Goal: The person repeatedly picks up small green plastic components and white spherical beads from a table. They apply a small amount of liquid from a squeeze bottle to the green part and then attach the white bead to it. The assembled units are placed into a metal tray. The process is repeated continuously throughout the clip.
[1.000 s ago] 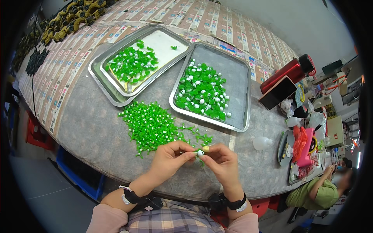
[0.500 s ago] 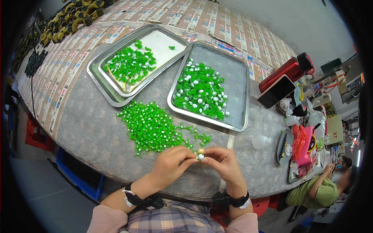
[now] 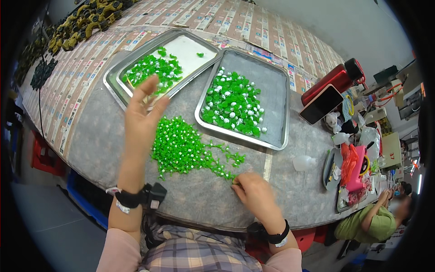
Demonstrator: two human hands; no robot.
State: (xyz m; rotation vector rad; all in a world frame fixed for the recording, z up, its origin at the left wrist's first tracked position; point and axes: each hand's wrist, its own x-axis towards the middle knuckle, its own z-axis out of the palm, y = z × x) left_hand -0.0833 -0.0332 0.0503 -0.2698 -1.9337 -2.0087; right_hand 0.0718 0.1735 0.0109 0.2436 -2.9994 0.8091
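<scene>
My left hand (image 3: pixel 146 106) is raised over the near edge of the left tray (image 3: pixel 112 93), its fingers and thumb apart, and nothing shows in it. That tray holds a smaller white-bottomed tray with green and white figure pieces (image 3: pixel 154 70). On the table, a pile of small green plastic pieces with white knobs (image 3: pixel 179 147) trails off to the right. At the end of that trail, the fingertips of my right hand (image 3: pixel 256 195) are pinched on a small green piece (image 3: pixel 232 177), mostly hidden by the fingers.
The right metal tray (image 3: pixel 277 113) holds many round white eyeball-like beads with green parts (image 3: pixel 233 104). Rightward stand a red flask (image 3: pixel 331 81), a phone (image 3: pixel 321 104), a small translucent bottle (image 3: pixel 304 163) and a pink basket (image 3: pixel 355 177). Someone in green (image 3: pixel 367 224) sits at far right.
My hands were together over a white bead at the pile's near edge. The left has swung up and left to the tray and opened; the right has moved slightly right and down.
</scene>
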